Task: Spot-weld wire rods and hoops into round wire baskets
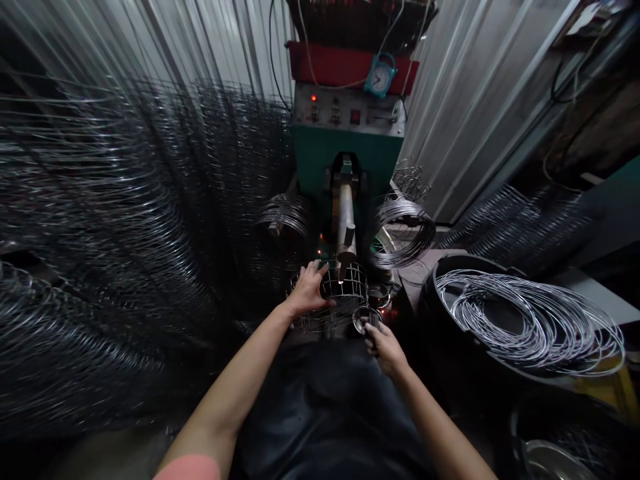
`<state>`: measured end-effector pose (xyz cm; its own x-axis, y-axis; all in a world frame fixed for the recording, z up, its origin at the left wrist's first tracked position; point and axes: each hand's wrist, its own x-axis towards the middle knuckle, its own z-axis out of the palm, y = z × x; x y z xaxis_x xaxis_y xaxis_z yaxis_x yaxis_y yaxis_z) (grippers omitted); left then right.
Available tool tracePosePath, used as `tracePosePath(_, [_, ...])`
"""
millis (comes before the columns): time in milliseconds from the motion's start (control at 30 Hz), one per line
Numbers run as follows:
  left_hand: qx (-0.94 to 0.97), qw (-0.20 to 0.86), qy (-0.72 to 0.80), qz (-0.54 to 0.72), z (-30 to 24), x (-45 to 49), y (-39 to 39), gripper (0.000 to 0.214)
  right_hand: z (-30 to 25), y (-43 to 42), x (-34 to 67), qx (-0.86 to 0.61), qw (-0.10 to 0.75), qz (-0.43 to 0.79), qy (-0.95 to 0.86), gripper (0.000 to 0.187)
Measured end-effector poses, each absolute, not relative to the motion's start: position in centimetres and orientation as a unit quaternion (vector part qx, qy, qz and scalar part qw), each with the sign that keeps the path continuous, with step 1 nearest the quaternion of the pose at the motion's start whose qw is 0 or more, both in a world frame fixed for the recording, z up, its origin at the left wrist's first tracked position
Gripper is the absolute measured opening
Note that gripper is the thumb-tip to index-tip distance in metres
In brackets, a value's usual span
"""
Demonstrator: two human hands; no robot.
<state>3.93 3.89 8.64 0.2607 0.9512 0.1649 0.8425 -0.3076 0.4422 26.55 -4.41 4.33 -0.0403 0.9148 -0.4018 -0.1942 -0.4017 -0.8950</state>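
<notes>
Wire basket [345, 290] gripped by left hand [309, 290], right hand [381, 345] holding metal ring [367, 320], coils [530, 320] around

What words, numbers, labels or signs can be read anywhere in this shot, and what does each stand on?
Nothing can be read for certain.
Blue clock: its dial numbers are too small to read.
Control panel: any small labels by its switches and lights are too blurred to read.

head-worn | forward and down | close over left hand [309, 290], right hand [383, 347]
</notes>
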Motion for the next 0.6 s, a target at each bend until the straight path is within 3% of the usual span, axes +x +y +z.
tracePosePath(167, [0.764,0.100,0.605,0.200,9.0,4.1,4.7,0.099,4.5,-5.2,26.7,-0.525,0.456,0.677,-0.241,0.036])
tracePosePath(467, [0.750,0.124,0.618,0.197,9.3,4.5,6.4,0.088,4.5,-5.1,29.2,-0.492,0.484,0.713,-0.124,0.016])
tracePosePath(600, [0.757,0.150,0.606,0.193,8.8,3.4,5.9,0.099,3.8,-6.6,31.1,-0.523,0.492,0.671,-0.185,0.020])
